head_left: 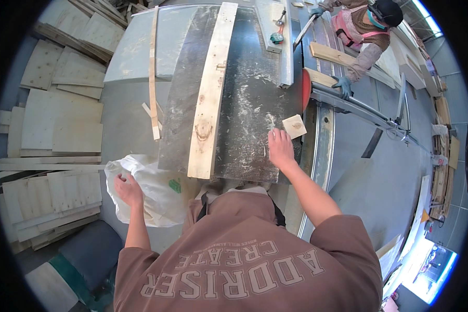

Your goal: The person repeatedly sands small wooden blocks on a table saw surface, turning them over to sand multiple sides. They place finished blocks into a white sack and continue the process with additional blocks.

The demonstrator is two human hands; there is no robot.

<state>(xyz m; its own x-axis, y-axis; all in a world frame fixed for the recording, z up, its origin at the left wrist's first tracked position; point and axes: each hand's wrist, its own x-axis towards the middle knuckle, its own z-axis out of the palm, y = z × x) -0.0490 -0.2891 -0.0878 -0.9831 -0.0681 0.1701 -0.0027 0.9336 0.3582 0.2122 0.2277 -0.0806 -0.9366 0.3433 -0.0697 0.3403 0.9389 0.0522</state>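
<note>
My right hand (281, 148) is over the dark, scuffed saw table (249, 109), its fingers loosely bent with nothing visible in them. Just beyond its fingertips lies a small square wood offcut (294, 126) with a knot. Over a white plastic sack (153, 195) on the left hovers my left hand (128, 190), empty, its fingers half curled and apart. Between my hands a long pale board (210, 104) runs lengthwise along the table, touched by neither hand.
A red-sided saw blade (306, 88) stands right of the offcut. Across it, a gloved co-worker (356, 31) handles boards (320, 77) beside a metal rail (361, 104). A tape measure (276, 38) lies by the fence. Stacked wood panels (62, 122) fill the left; a thin strip (153, 73) lies nearer.
</note>
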